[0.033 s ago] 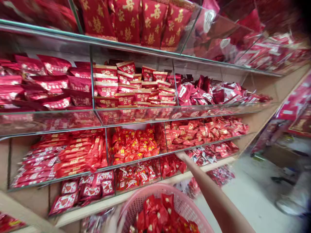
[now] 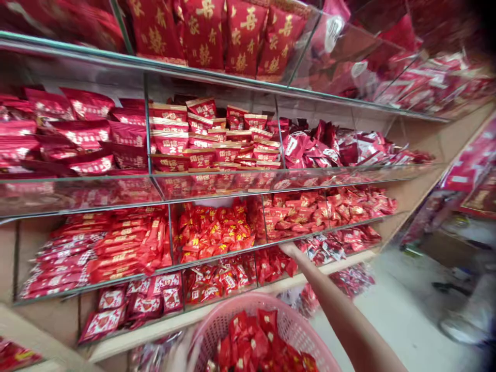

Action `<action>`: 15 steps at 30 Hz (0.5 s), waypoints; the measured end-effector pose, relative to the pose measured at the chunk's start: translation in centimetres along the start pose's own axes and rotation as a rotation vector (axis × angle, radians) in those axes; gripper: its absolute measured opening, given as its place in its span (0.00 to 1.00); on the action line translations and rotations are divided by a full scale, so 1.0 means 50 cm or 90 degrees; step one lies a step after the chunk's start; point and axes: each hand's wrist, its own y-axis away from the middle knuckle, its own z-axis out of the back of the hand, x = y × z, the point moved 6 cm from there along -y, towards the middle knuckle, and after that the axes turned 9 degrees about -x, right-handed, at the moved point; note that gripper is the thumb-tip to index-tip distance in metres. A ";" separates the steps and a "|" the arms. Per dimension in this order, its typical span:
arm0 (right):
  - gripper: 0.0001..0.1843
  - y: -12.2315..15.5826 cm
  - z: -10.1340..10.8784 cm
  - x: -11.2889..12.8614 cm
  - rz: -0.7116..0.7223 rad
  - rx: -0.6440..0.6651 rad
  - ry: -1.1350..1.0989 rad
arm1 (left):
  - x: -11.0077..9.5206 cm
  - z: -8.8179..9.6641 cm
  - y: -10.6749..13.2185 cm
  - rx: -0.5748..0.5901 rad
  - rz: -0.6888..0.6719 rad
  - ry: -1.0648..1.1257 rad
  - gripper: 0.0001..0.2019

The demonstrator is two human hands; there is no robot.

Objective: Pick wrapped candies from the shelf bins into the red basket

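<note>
My right arm stretches from the lower right to a low glass-fronted shelf bin. My right hand (image 2: 290, 250) is at the bin's front edge among small red sweet packets (image 2: 277, 266); its fingers are hidden, so its grip cannot be made out. A pink plastic basket (image 2: 289, 323) sits at the bottom centre, part-filled with red wrapped sweets (image 2: 253, 343). A pale blur at the basket's left rim may be my left hand (image 2: 179, 356), too smeared to read.
Tiered glass shelves (image 2: 217, 188) with dividers hold red packets and boxes in every bin. Large red bags (image 2: 217, 31) fill the top shelf. A wooden ledge (image 2: 155, 333) runs below. A pale floor aisle (image 2: 403, 315) opens to the right.
</note>
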 end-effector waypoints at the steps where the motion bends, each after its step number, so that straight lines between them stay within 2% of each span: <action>1: 0.15 0.005 -0.004 0.002 0.004 0.014 -0.002 | 0.000 0.001 0.001 -0.008 0.000 0.002 0.18; 9: 0.21 0.088 -0.003 0.020 0.046 0.077 0.001 | -0.009 0.012 0.004 -0.037 0.011 0.028 0.17; 15: 0.22 0.144 0.009 0.081 0.217 0.078 0.163 | -0.018 0.022 0.005 -0.048 0.019 0.036 0.17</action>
